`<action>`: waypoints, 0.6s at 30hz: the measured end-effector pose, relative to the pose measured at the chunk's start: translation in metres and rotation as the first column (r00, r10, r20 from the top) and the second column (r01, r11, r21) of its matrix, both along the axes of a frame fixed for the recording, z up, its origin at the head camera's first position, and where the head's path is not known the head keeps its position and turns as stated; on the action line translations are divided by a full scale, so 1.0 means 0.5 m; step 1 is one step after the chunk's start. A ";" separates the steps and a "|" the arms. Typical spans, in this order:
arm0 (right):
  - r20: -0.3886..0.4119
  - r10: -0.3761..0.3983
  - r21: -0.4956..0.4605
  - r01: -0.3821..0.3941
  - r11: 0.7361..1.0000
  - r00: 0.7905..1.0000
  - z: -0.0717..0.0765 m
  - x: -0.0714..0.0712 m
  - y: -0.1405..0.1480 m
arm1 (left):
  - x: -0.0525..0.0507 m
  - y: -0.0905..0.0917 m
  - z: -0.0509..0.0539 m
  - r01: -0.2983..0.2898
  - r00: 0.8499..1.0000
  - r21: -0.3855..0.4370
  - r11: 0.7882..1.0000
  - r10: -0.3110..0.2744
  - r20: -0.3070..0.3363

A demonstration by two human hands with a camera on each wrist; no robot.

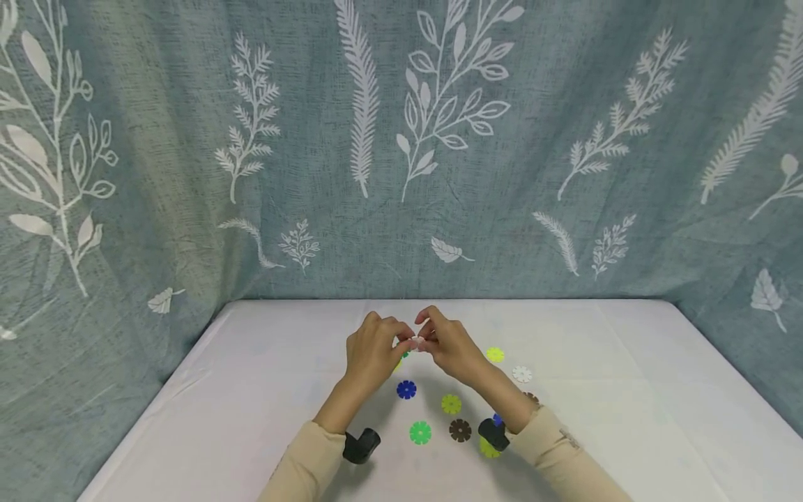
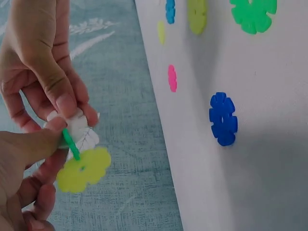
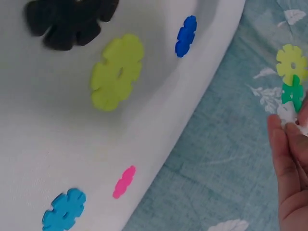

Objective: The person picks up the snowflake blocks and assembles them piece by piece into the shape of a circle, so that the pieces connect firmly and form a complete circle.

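Fingers of the right hand are pinching a white disc above the table; the left hand's are clamping a green disc against it, with a yellow disc extending beyond. Pressing would probably work best with the 2 slots facing squarely. Nearer the wearer, a blue disc is lying.

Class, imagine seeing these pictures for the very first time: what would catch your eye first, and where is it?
At the middle of the head view, the left hand and right hand meet at a white disc, beside which a green disc is slotted into a yellow disc. Loose colourful discs, like the blue disc, dot the white table. Behind hangs a leaf-patterned curtain.
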State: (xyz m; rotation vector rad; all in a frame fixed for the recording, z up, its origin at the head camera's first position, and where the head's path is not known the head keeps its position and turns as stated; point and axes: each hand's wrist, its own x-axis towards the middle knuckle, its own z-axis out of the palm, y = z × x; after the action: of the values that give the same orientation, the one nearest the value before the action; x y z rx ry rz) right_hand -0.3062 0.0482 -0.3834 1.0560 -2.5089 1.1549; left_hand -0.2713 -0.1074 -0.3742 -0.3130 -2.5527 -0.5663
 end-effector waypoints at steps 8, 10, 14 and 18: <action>0.290 -0.116 0.401 -0.011 0.916 0.950 -0.018 -0.009 -0.031 | -0.003 -0.027 -0.002 -0.069 0.997 0.017 0.997 0.069 0.023; 0.320 -0.162 0.490 -0.016 0.872 0.934 -0.027 -0.002 -0.048 | -0.002 -0.032 -0.005 -0.080 0.996 0.024 0.997 0.079 0.031; 0.312 -0.234 0.569 0.016 0.822 0.921 -0.039 0.010 -0.075 | 0.000 -0.038 -0.006 -0.082 0.996 0.039 0.996 0.080 0.048; 0.293 -0.227 0.539 0.036 0.841 0.929 -0.046 0.010 -0.085 | 0.001 -0.042 -0.007 -0.084 0.996 0.041 0.996 0.083 0.045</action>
State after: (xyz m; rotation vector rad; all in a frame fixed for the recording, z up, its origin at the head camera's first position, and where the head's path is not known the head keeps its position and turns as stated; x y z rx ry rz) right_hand -0.3012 0.0055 -0.4064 0.8024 -3.2422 0.6601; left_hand -0.2709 -0.1285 -0.3778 -0.1797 -2.5779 -0.6019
